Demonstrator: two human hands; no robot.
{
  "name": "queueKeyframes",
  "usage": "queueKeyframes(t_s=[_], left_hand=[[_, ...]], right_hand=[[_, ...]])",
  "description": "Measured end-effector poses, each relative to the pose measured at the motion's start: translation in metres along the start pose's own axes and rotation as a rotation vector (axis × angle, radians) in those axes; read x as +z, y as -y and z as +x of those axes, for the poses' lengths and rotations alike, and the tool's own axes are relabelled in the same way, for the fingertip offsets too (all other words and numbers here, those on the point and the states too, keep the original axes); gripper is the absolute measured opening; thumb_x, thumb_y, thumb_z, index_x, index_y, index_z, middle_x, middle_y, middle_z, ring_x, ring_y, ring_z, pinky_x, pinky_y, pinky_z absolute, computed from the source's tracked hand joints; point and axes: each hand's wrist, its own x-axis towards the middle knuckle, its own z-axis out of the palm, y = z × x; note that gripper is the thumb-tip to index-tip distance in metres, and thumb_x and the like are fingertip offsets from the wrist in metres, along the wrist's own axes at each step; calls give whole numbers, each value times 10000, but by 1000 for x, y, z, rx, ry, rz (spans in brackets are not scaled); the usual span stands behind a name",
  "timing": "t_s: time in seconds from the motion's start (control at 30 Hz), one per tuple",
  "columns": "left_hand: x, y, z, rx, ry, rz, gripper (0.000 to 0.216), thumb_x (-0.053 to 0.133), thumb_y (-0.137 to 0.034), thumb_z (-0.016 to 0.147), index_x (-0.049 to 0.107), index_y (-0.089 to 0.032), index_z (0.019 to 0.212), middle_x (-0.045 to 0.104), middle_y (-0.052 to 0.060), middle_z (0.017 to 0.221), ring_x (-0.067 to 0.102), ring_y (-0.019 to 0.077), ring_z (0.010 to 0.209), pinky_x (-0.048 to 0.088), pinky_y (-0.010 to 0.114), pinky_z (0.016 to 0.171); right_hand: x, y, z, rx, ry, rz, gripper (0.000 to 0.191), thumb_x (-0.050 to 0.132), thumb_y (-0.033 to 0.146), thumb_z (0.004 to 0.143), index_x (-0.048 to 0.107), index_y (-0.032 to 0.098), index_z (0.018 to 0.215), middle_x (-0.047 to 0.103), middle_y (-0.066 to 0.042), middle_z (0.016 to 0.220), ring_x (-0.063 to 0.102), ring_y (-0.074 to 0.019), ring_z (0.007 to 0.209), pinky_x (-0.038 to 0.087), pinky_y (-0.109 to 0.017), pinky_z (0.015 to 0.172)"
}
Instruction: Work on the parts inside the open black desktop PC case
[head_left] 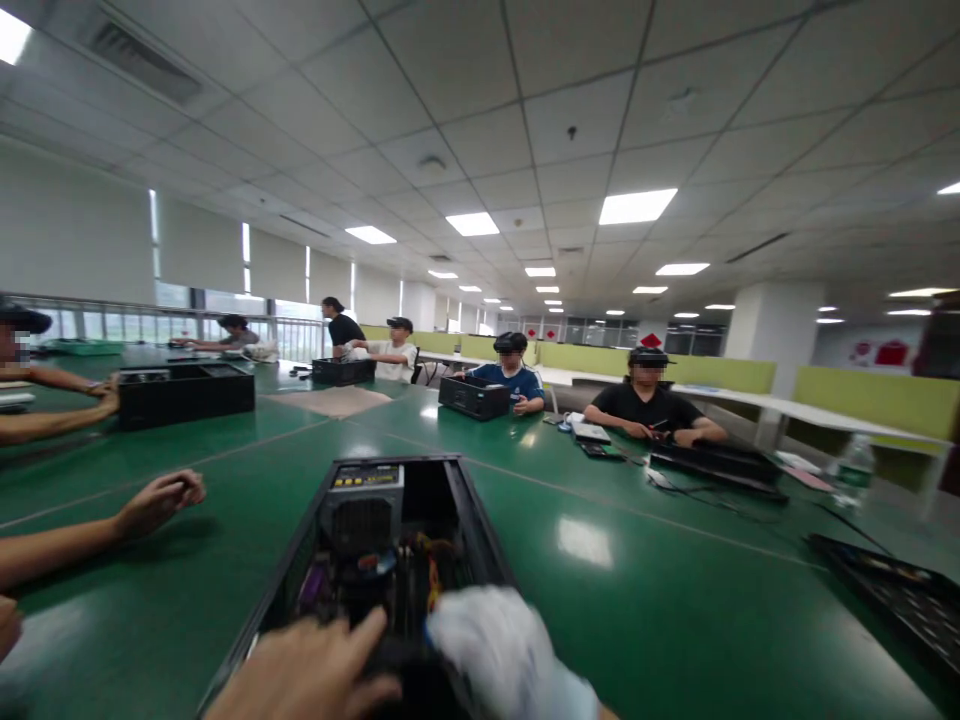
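Observation:
In front of me on the table lies a black computer case (491, 540), its top side uncovered. A grey power supply (366, 500) with a yellow-marked label sits at its far end; coloured cables (433, 572) and dark parts lie inside. My bare left hand (307, 668) is over the near left part of the case, index finger and thumb apart, holding nothing visible. Over the near right edge is my right hand (495, 645), covered in white, a glove or cloth. Motion blur hides its fingers; a bit of blue shows at its left side, too unclear to name.
At left, another person's forearm and hand (161, 503) rest over the green table (600, 620). Co-workers sit around it with black cases (187, 393). A black panel (892, 600) lies at right, near a clear bottle (855, 470) and cables (697, 490).

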Motion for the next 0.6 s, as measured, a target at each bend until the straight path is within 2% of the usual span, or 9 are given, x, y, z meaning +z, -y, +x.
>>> queueKeyframes(t_s=[0.07, 0.1, 0.13, 0.23, 0.3, 0.37, 0.43, 0.5, 0.6], left_hand=[[-18, 22, 41, -131, -128, 127, 419, 493, -366, 962, 589, -204, 1336, 665, 197, 1158, 608, 397, 1136, 475, 581, 936], [-26, 32, 61, -205, -223, 198, 424, 466, -289, 974, 556, -192, 1376, 614, 214, 1269, 529, 397, 1257, 427, 591, 1002], [-32, 40, 79, -271, -326, 253, 451, 434, -205, 974, 519, -179, 1416, 546, 228, 1368, 436, 389, 1353, 374, 591, 1058], [-27, 38, 112, -287, -537, 239, 561, 359, -50, 930, 446, -153, 1475, 410, 230, 1498, 298, 354, 1449, 315, 547, 1128], [0, 13, 117, -132, -534, 110, 559, 375, -76, 932, 446, -203, 1471, 437, 162, 1494, 341, 305, 1428, 354, 498, 1133], [40, -23, 115, 32, -449, -42, 552, 421, -144, 938, 420, -264, 1476, 468, 99, 1474, 397, 266, 1393, 383, 477, 1140], [83, -59, 112, 155, -302, -149, 598, 510, -221, 911, 389, -306, 1490, 445, 86, 1504, 380, 286, 1413, 365, 500, 1168], [113, -89, 110, 229, -102, -203, 591, 583, -310, 885, 439, -341, 1458, 460, 83, 1505, 366, 321, 1429, 364, 514, 1177], [125, -114, 104, 254, 48, -291, 386, 440, -372, 984, 541, -433, 1351, 544, 39, 1440, 453, 275, 1383, 441, 445, 1135]], right_hand=[[4, -9, 60, 95, -103, 32, 361, 414, 225, 970, 618, 169, 1262, 666, -63, 1198, 620, -200, 1134, 475, -332, 976], [6, -11, 86, 174, -159, 33, 464, 234, 151, 995, 572, 96, 1308, 622, -90, 1259, 561, -212, 1228, 423, -326, 1018], [10, -13, 106, 256, -196, 37, 494, 178, 111, 989, 549, 46, 1309, 621, -124, 1246, 577, -224, 1207, 433, -324, 1006], [29, -20, 118, 396, -219, 60, 327, 355, 142, 983, 586, 79, 1206, 690, -132, 1089, 684, -184, 984, 520, -242, 880], [46, -33, 85, 394, -180, 74, 203, 558, 167, 901, 635, 161, 1089, 722, -64, 1001, 702, -150, 908, 526, -174, 834], [61, -56, 28, 451, -133, 45, 236, 623, 108, 814, 666, 191, 1031, 744, -54, 973, 719, -183, 897, 555, -202, 829], [67, -84, -36, 586, -110, -20, 310, 551, 43, 794, 697, 196, 1022, 745, -112, 1063, 725, -276, 947, 592, -346, 863], [63, -108, -94, 675, -109, -54, 368, 432, 66, 861, 719, 226, 1028, 747, -105, 1070, 725, -284, 961, 615, -367, 827], [42, -125, -154, 720, -172, -2, 464, 299, 138, 957, 711, 301, 1097, 751, -62, 1064, 722, -228, 972, 615, -323, 833]])
